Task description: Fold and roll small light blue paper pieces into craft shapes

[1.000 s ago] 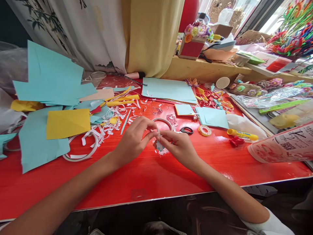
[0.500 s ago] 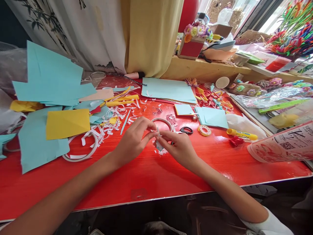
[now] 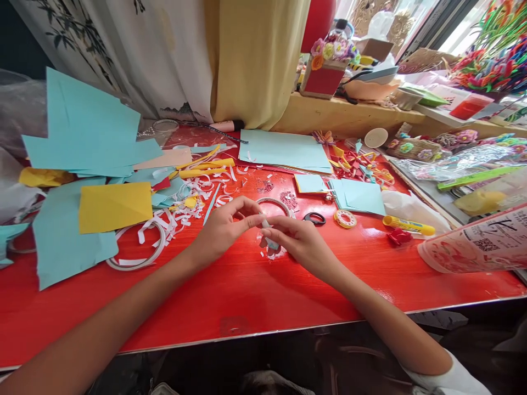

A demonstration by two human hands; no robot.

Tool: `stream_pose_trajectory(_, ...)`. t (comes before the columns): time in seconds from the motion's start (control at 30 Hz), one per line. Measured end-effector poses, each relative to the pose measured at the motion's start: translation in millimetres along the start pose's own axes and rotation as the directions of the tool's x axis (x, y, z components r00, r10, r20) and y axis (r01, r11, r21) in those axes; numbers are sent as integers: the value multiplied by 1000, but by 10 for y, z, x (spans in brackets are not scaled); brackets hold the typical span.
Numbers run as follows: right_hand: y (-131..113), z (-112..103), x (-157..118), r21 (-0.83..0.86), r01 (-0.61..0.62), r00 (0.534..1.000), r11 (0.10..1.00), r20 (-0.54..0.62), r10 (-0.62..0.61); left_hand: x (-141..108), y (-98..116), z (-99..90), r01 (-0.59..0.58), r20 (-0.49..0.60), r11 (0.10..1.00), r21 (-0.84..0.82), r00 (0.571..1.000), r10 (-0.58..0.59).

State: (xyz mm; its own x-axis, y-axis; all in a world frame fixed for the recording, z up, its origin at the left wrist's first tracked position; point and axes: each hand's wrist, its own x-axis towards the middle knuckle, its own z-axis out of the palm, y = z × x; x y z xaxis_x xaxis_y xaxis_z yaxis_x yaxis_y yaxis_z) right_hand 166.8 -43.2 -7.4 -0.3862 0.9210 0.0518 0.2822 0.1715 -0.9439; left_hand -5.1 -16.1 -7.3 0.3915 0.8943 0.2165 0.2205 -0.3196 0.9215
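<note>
Over the red table, both my hands meet around a small folded piece of light blue paper (image 3: 270,243). My right hand (image 3: 302,240) pinches it between thumb and fingers. The fingers of my left hand (image 3: 228,226) are closed at the paper's upper end, thumb and fingertip together. Much of the paper is covered by my fingers, so its full shape is hidden. Just beyond my hands lies a roll of white tape (image 3: 275,202), partly hidden by them. Black-handled scissors (image 3: 314,219) rest to the right of my right hand, their blades mostly out of sight.
Blue sheets (image 3: 284,149) lie at the back, smaller blue squares (image 3: 357,196) to the right. Nearby are a small tape roll (image 3: 345,218), a yellow glue stick (image 3: 408,225) and a large cup (image 3: 473,241). Paper scraps, a yellow sheet (image 3: 116,208) and another tape roll (image 3: 158,249) are at left.
My fingers have shifted slightly on the blue paper, and it now tilts a little differently. My left fingertips sit a bit higher and further left. Everything else stays in place.
</note>
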Motion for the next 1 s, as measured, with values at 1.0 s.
stream_pose_trajectory(1.0, 30, -47, 26, 211, -78, 993, 974, 104, 57, -35, -76, -30, -483, 181, 552, 680, 840, 512)
